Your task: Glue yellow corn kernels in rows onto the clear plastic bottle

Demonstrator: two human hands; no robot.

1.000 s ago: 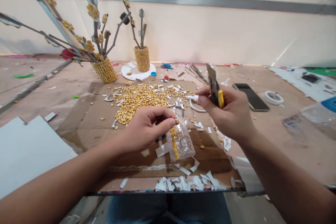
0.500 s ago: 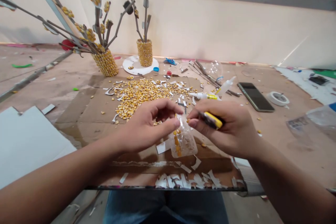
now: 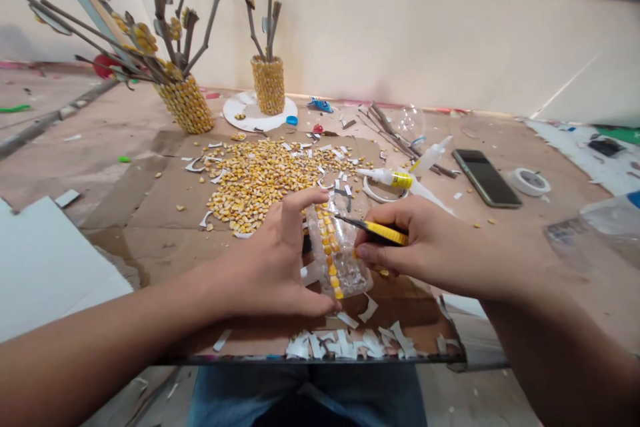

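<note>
A clear plastic bottle piece (image 3: 340,260) with rows of yellow corn kernels stuck on it lies on the cardboard sheet (image 3: 160,227) in front of me. My left hand (image 3: 273,260) grips its left side, forefinger stretched over its top end. My right hand (image 3: 425,243) is closed round a yellow and black cutter knife (image 3: 377,231), whose tip rests against the bottle piece. A heap of loose corn kernels (image 3: 265,177) lies just beyond the hands.
Glue tubes (image 3: 400,179) lie behind my right hand. A phone (image 3: 486,177) and a tape roll (image 3: 529,181) sit to the right. Two corn-covered vases with twigs (image 3: 187,103) (image 3: 269,83) stand at the back. White paper scraps (image 3: 350,343) line the near edge; white card (image 3: 45,267) lies left.
My right hand came down from chest height with the cutter and set its tip to the bottle piece. My left hand moved from pinching its top to holding its side.
</note>
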